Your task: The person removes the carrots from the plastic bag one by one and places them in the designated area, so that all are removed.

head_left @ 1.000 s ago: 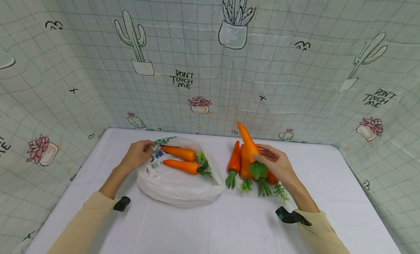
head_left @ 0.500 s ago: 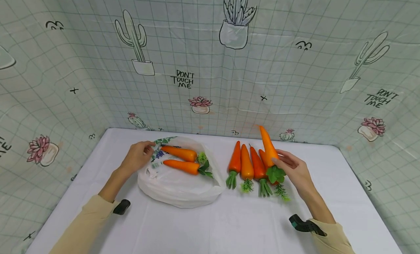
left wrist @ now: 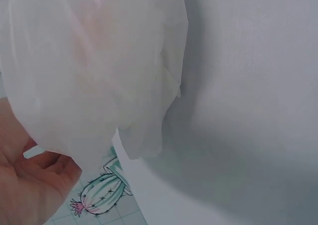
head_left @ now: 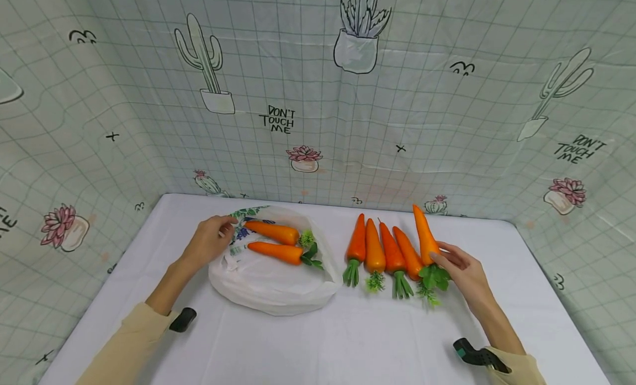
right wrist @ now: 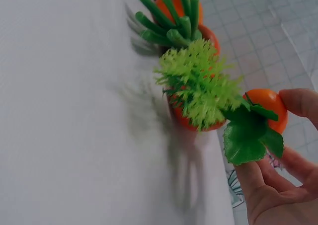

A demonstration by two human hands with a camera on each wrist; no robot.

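My right hand (head_left: pixel 464 272) pinches a toy-like orange carrot (head_left: pixel 424 236) with broad green leaves between thumb and fingers, its tip pointing away. In the right wrist view the thumb presses the carrot's (right wrist: pixel 268 103) top end, leaves beside it. Just left of it several carrots (head_left: pixel 385 247) lie side by side in a row, green tops toward me. On the left, my left hand (head_left: pixel 211 238) pinches the rim of a white plastic bag (head_left: pixel 278 291). Two carrots (head_left: pixel 275 252) lie inside the bag's wide mouth. Seen from the left wrist, the bag (left wrist: pixel 94 86) hangs from curled fingers.
A white cloth covers the table (head_left: pixel 358 341). Behind it rises a gridded backdrop (head_left: pixel 318 125) printed with cacti and lettering, which also runs along both sides.
The right hand has carried the leafy carrot rightward and lower, from over the row to its right end, uncovering the carrots beneath. The left hand and bag have stayed nearly still.
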